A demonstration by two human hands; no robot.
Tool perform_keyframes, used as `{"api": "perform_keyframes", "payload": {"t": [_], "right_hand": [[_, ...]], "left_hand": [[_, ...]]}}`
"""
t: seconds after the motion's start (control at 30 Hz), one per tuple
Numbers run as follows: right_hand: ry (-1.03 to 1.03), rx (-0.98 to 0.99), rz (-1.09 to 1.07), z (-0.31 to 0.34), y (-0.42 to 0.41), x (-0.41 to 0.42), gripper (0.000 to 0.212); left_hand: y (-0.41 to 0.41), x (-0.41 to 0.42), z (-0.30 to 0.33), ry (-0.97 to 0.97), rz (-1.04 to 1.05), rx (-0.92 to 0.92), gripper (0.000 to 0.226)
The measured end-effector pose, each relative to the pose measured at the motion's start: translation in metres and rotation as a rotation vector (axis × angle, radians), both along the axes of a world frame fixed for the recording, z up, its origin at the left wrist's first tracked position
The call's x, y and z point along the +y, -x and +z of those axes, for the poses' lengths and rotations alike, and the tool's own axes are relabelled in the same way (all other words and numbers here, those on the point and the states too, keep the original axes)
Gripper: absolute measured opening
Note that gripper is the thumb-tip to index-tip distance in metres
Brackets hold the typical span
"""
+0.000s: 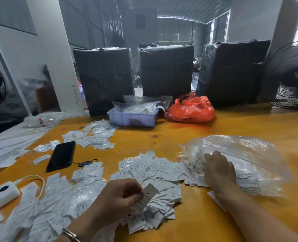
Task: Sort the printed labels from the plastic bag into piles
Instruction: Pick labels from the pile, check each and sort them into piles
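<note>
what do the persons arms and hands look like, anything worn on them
Both forearms are bare, with no sleeves or gloves in view. The left hand has a thin metal bracelet at its wrist. The right hand shows no ring, watch or band.

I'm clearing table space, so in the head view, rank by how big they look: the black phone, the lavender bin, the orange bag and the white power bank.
1. orange bag and lavender bin: alike, unranked
2. black phone
3. white power bank: nearer, cut off, unsure
</note>
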State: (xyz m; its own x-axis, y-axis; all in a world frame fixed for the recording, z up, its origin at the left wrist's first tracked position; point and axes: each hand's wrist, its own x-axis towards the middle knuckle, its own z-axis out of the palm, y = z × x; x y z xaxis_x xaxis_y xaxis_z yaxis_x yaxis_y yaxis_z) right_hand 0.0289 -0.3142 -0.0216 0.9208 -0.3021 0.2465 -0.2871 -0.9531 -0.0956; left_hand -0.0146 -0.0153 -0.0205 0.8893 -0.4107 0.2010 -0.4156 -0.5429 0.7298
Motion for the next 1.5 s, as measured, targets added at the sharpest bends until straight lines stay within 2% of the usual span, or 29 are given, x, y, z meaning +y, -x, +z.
{"api": "perform_keyframes", "payload": {"t": [0.13,0.27,0.57,0.67,0.87,1.07,1.17,1.23,1.33,1.4,1.5], "right_hand": [[-0.072,-0.024,0.023,-0.001,0.003,0.002,0.024],[-0.037,-0.058,0.0,-0.004,0.005,0.005,0.012],[0.009,-0.123,-0.03,-0.011,0.001,0.006,0.023],[-0.016,-0.073,-0.078,-0.009,-0.001,0.008,0.032],[-0.017,-0.117,-0.023,-0.004,-0.006,0.009,0.03],[0.047,-0.14,-0.058,0.0,-0.009,0.001,0.025],[-0.02,-0.298,-0.066,-0.003,-0.004,-0.003,0.023],[-0.166,-0.429,-0.055,-0.003,-0.002,-0.004,0.026],[-0.291,-0.505,-0.014,0.003,0.005,0.002,0.032],[-0.328,-0.549,0.037,0.004,0.012,0.008,0.027],[-0.374,-0.599,0.185,0.009,0.022,0.021,0.021]], "left_hand": [[0.0,-0.002,-0.001,0.001,0.0,-0.015,0.01],[-0.002,-0.002,-0.004,0.025,0.008,-0.029,0.012],[-0.003,-0.004,-0.004,0.113,0.06,-0.056,0.016],[-0.003,-0.008,-0.001,0.175,0.052,-0.054,0.015],[-0.007,-0.011,0.014,0.243,0.044,-0.02,0.012],[-0.009,-0.018,0.027,0.247,0.078,-0.042,0.014],[-0.008,-0.023,0.029,0.185,0.08,-0.056,0.012],[-0.006,-0.024,0.033,0.17,0.077,-0.061,0.01],[-0.007,-0.021,0.04,0.293,0.102,-0.058,0.008],[-0.007,-0.019,0.043,0.413,0.124,-0.023,0.006],[-0.008,-0.017,0.039,0.448,0.146,0.013,0.005]]}}
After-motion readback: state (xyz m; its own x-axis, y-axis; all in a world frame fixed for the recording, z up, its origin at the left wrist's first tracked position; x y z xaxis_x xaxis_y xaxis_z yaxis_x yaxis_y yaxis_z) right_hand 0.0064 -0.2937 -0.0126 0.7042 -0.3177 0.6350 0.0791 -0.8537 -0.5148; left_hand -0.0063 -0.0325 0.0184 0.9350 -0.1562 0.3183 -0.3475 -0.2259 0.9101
